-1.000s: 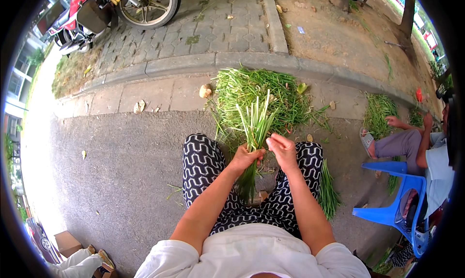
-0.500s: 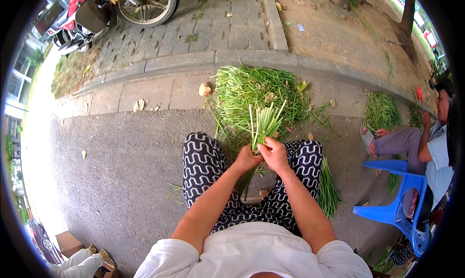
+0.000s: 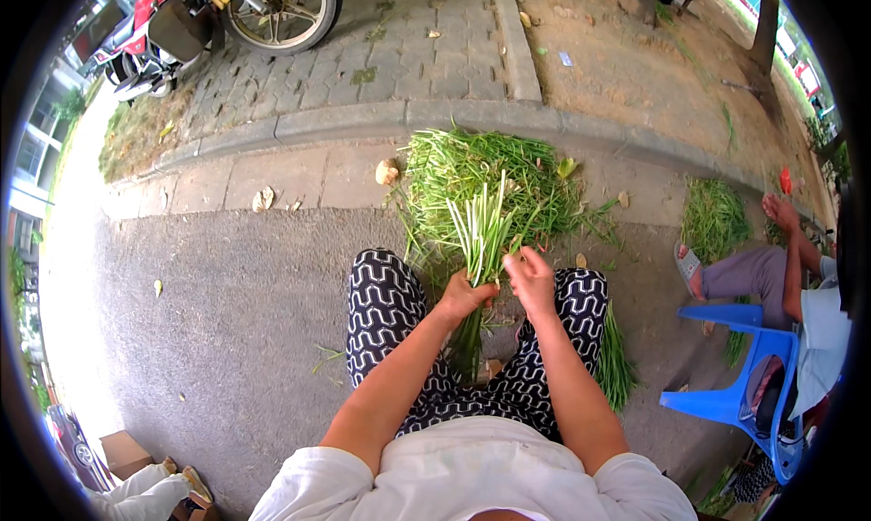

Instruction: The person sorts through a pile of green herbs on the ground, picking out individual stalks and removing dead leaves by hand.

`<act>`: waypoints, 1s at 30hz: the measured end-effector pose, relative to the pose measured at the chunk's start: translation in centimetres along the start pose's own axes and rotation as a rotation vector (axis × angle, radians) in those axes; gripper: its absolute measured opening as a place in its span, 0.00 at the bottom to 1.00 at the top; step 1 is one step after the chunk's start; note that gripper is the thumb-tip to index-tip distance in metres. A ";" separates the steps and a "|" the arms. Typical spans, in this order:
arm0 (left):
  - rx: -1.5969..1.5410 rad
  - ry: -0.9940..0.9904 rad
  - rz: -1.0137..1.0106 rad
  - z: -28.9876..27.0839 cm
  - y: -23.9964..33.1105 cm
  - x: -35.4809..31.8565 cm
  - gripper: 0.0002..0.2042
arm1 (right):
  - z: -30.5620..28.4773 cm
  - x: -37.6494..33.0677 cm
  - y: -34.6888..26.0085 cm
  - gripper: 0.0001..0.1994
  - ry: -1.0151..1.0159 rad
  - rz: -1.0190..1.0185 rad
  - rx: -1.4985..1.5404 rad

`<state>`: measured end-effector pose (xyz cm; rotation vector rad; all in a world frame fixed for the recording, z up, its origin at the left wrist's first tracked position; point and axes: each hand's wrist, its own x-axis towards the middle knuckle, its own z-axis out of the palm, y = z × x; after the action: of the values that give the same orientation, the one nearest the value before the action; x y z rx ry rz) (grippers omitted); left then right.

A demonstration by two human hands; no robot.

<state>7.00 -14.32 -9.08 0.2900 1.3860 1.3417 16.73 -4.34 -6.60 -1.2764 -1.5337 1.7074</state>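
Observation:
My left hand [image 3: 464, 299] is wrapped round a bunch of chives [image 3: 481, 226] between my knees. The pale stem ends fan out upward, and the dark green leaves [image 3: 466, 347] hang below my fist. Just right of the bunch, my right hand [image 3: 533, 283] has its thumb and fingertips drawn together by the outer stems. Whatever is between those fingertips is too small to make out. Beyond the bunch lies a wide heap of loose green stalks and trimmings [image 3: 490, 162] on the ground.
More chives [image 3: 614, 362] lie beside my right knee. To the right are a blue plastic chair [image 3: 758, 376], another green heap [image 3: 714, 212] and a seated person [image 3: 821, 321]. A kerb [image 3: 345, 119] runs behind the heap; a motorcycle [image 3: 281, 13] stands beyond it.
My right hand has come away from the bunch and moved slightly right. The bunch now leans a little left in my left hand. The seated person's hand has risen.

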 end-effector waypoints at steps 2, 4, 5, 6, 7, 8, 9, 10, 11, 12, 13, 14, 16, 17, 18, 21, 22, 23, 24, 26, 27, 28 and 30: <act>0.114 0.053 0.039 0.8 0.0 0.3 0.14 | -1.3 1.3 0.7 0.21 0.219 -0.192 0.013; 0.231 0.109 0.098 1.2 -0.1 0.3 0.15 | -2.0 1.3 0.4 0.13 0.152 -0.483 -0.069; 0.285 0.142 0.185 0.9 -0.8 0.7 0.18 | -1.6 0.5 -0.8 0.07 0.062 -0.519 -0.166; 0.395 0.177 0.224 0.7 -1.2 0.9 0.19 | -1.4 0.5 -0.5 0.09 -0.014 -0.596 -0.250; 0.505 0.199 0.262 1.0 -1.2 0.9 0.20 | -0.8 0.5 0.1 0.11 -0.052 -0.525 -0.121; 0.615 0.222 0.300 1.2 -1.2 1.0 0.21 | -0.3 0.5 0.5 0.12 -0.090 -0.453 0.009; 0.621 0.213 0.328 1.5 -1.3 1.0 0.22 | -1.0 0.6 0.6 0.18 -0.119 -0.418 -0.095; 0.645 0.203 0.309 1.8 -1.0 0.8 0.22 | -1.3 0.8 0.6 0.20 -0.113 -0.401 -0.202; 0.670 0.194 0.291 2.2 -0.5 0.6 0.22 | -1.6 1.2 0.7 0.21 -0.108 -0.382 -0.310; 0.693 0.184 0.272 2.3 -0.3 0.6 0.21 | -1.8 1.4 0.7 0.22 -0.103 -0.363 -0.417; 0.674 0.184 0.301 2.2 -0.4 0.6 0.21 | -1.8 1.4 0.1 0.21 -0.142 -0.299 -0.416; 0.682 0.180 0.291 2.1 -0.4 0.7 0.21 | -2.0 1.5 0.2 0.20 -0.153 -0.278 -0.417; 0.697 0.171 0.267 1.8 -0.5 0.9 0.21 | -2.2 1.8 0.4 0.19 -0.176 -0.232 -0.422; 0.712 0.165 0.251 1.8 -0.5 1.0 0.22 | -2.2 1.5 -0.1 0.14 -0.131 -0.246 -0.402; 0.727 0.158 0.235 1.8 -0.6 1.1 0.22 | -2.4 1.6 0.1 0.13 -0.155 -0.236 -0.361; 0.718 0.114 0.227 2.0 -0.7 1.5 0.23 | -3.3 2.2 0.3 0.11 -0.160 -0.232 -0.212; 0.707 0.100 0.232 1.9 -0.7 1.6 0.23 | -3.3 2.3 0.2 0.11 -0.128 -0.248 -0.144; 0.728 0.094 0.220 1.9 -0.9 1.8 0.23 | -3.4 2.4 0.0 0.11 -0.096 -0.265 -0.076; 0.750 0.087 0.209 1.8 -1.4 2.1 0.23 | -3.4 2.4 -0.2 0.11 -0.079 -0.269 -0.073; 0.751 0.052 0.192 2.2 -1.4 2.4 0.23 | -3.5 2.5 -0.9 0.11 -0.039 -0.281 -0.077; 0.734 0.028 0.183 2.3 -1.5 2.5 0.23 | -3.4 2.3 -1.2 0.11 -0.028 -0.275 -0.059; 0.717 0.007 0.176 2.4 -1.4 2.5 0.22 | -3.4 2.3 -1.4 0.12 -0.036 -0.179 -0.022; 0.701 -0.036 0.229 2.7 -1.8 2.9 0.21 | -3.6 2.7 -0.8 0.12 -0.026 -0.193 -0.007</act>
<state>9.00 -11.18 -11.28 0.9566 1.7987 0.9744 18.55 -0.14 -6.42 -1.0756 -1.6225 1.6021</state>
